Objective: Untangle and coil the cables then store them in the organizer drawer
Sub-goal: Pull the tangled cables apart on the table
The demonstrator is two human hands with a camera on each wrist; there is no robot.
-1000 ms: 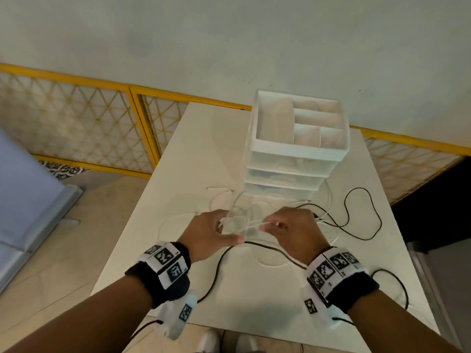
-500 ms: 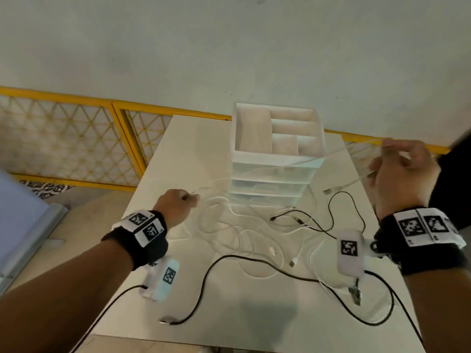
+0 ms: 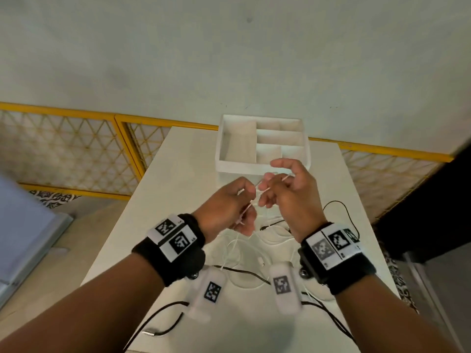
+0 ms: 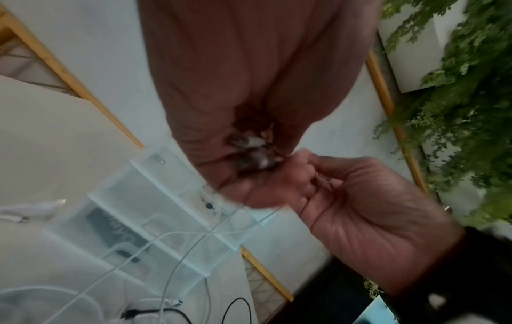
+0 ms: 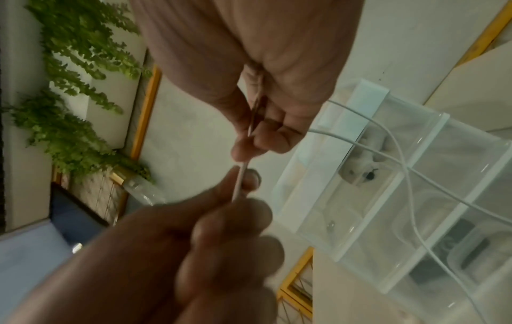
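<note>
Both hands have come back together above the tabletop's middle: the left hand (image 3: pixel 226 205) and right hand (image 3: pixel 288 197), spread wide half a second ago, now pinch one white cable (image 3: pixel 270 186) between them, likely starting a coil. Black cable (image 3: pixel 244 272) lies near the front edge, before the organizer (image 3: pixel 262 165). Drawer lettering is unreadable.

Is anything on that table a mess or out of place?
Yes: white cables and black cables lie looped over one another across the table in front of the drawer organizer, none coiled yet. The left hand and right hand pinch one white strand above the tangle. Nothing looks broken or spilled.
</note>
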